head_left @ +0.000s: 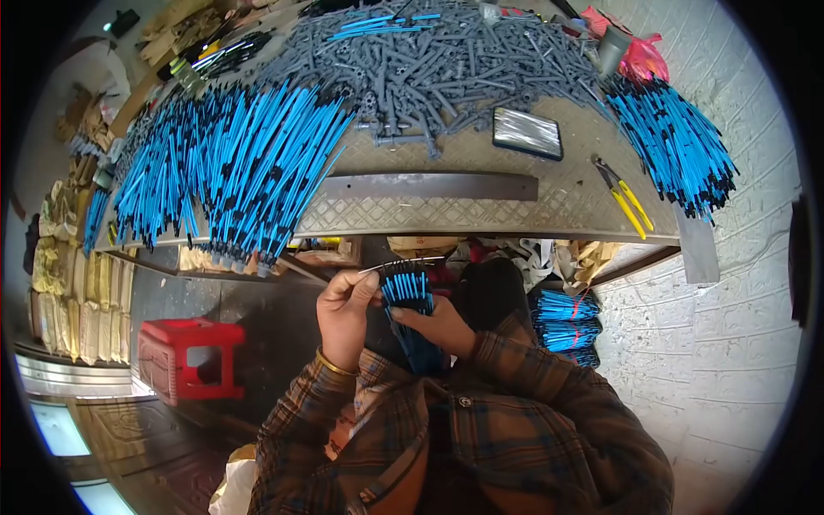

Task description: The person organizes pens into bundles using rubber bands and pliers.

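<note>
In front of my body, below the table's front edge, my right hand is closed round a bundle of blue rods with black ends. Its thumb lies across the near side of the bundle. My left hand is at the bundle's left side, thumb and forefinger pinched on a thin metal wire. That wire runs to the right across the black tops of the rods. Whether it passes through them or lies against them I cannot tell. The lower part of the bundle is partly hidden by my right hand.
On the table lie grey plastic pieces, blue rods at left, another rod pile at right, a phone-like slab, a metal strip and yellow-handled pliers. A red stool stands left; tied bundles lie right.
</note>
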A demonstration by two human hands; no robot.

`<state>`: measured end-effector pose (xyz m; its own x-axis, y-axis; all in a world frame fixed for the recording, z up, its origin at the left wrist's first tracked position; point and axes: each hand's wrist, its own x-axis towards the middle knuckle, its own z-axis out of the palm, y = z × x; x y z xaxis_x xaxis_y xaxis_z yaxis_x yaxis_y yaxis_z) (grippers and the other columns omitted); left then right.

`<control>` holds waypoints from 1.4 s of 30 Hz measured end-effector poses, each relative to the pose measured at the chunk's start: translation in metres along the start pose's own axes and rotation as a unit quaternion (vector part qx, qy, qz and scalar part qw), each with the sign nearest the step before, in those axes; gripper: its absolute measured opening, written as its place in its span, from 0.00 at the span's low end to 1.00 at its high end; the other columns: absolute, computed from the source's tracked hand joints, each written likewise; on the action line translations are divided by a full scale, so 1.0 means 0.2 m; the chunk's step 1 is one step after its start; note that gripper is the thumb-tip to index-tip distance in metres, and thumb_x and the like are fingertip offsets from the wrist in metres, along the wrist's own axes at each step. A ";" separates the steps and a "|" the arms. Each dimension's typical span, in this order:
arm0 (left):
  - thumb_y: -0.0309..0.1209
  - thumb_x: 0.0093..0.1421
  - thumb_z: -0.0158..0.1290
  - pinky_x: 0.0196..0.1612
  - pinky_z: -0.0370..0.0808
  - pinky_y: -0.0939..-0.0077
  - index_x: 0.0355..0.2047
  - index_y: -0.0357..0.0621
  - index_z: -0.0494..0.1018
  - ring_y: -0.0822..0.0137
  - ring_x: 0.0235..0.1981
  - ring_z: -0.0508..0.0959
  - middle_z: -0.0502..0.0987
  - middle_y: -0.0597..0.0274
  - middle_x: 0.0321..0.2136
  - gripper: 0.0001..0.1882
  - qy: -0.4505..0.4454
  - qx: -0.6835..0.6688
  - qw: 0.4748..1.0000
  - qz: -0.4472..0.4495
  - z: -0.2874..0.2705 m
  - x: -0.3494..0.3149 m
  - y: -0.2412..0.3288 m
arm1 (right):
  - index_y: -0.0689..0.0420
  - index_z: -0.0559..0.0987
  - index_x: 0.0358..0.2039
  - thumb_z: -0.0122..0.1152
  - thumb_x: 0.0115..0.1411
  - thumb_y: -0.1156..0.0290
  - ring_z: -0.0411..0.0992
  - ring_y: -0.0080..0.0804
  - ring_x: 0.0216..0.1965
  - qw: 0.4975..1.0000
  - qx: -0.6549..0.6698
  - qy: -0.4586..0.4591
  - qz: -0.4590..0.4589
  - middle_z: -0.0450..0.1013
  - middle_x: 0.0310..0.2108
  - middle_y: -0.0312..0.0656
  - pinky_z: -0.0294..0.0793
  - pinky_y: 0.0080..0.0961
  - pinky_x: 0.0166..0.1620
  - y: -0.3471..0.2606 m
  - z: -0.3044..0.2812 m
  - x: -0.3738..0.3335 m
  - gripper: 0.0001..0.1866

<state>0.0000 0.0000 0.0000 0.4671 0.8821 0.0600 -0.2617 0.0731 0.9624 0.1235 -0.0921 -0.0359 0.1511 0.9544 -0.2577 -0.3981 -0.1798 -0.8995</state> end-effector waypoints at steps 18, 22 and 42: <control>0.29 0.50 0.54 0.35 0.73 0.72 0.40 0.34 0.71 0.56 0.30 0.77 0.76 0.46 0.29 0.17 -0.013 0.531 0.826 0.191 0.26 0.90 0.27 | 0.61 0.73 0.33 0.55 0.56 0.71 0.72 0.25 0.28 0.994 0.101 -0.022 0.035 0.71 0.27 0.35 0.74 0.22 0.32 0.08 -0.17 0.02 0.07; 0.31 0.48 0.55 0.34 0.72 0.65 0.36 0.36 0.73 0.48 0.29 0.74 0.74 0.44 0.28 0.15 -0.011 0.658 0.727 0.196 0.22 1.25 0.06 | 0.62 0.72 0.33 0.54 0.56 0.73 0.73 0.26 0.28 0.992 0.124 -0.019 0.014 0.71 0.27 0.35 0.74 0.22 0.32 0.12 -0.19 0.03 0.06; 0.25 0.59 0.46 0.38 0.77 0.68 0.38 0.38 0.67 0.55 0.36 0.77 0.74 0.58 0.30 0.07 -0.078 -0.201 0.957 -0.192 -0.06 0.36 0.24 | 0.61 0.74 0.33 0.58 0.54 0.70 0.72 0.23 0.27 0.996 0.047 -0.038 0.065 0.72 0.26 0.36 0.73 0.20 0.30 0.05 -0.09 0.02 0.09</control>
<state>0.0110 0.0728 0.0464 0.7069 0.6759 -0.2086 -0.3349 0.5796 0.7429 0.1367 -0.0943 -0.0524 0.0259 0.9404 -0.3392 -0.4935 -0.2830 -0.8224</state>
